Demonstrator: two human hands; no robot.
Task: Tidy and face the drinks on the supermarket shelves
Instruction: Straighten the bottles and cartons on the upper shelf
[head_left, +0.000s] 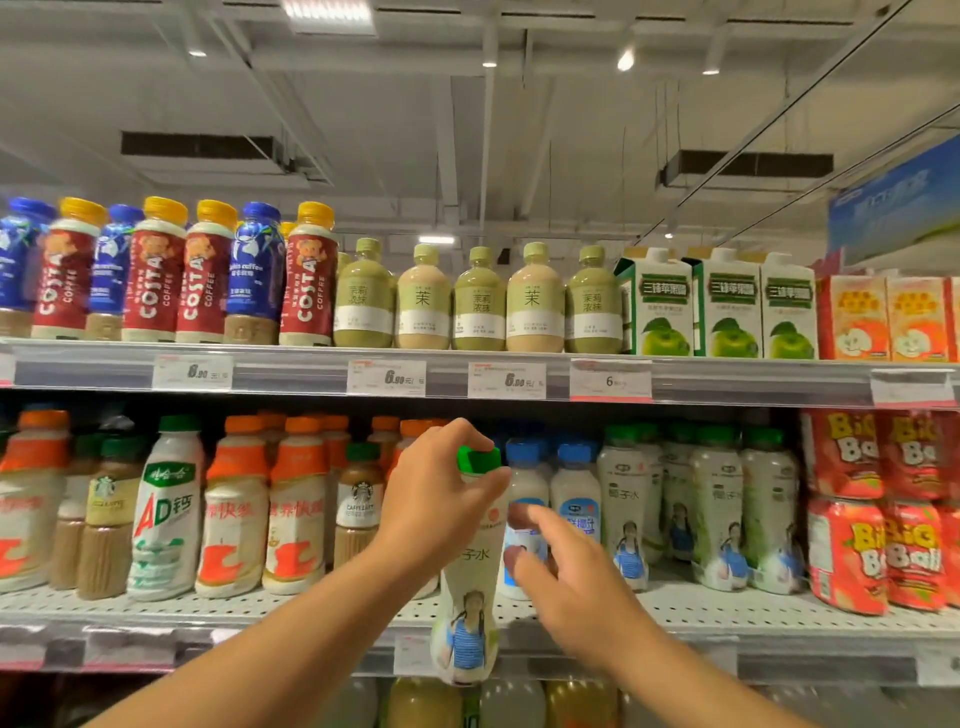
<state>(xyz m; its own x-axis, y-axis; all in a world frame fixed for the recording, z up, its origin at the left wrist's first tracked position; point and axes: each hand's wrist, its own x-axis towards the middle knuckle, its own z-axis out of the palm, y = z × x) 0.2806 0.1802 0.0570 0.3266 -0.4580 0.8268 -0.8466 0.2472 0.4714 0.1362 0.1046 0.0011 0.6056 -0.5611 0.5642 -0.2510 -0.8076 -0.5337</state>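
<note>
My left hand (439, 499) grips a white coconut-water bottle (467, 613) with a green cap by its neck and holds it in the air in front of the middle shelf (311, 603). The bottle hangs upright, its label with a figure in a blue top facing me. My right hand (566, 582) is just right of the bottle with fingers spread, holding nothing; its fingertips reach toward a blue-capped white bottle (527, 499) on the shelf. More of the same coconut-water bottles (722, 509) stand in rows to the right.
The upper shelf (291, 369) carries Costa coffee bottles (153, 270), green-capped tea bottles (535, 296) and apple juice cartons (660, 306). Orange-capped bottles (234, 509) and Starbucks bottles (358, 499) stand left on the middle shelf, stacked red cans (852, 509) at the right. More bottles show below.
</note>
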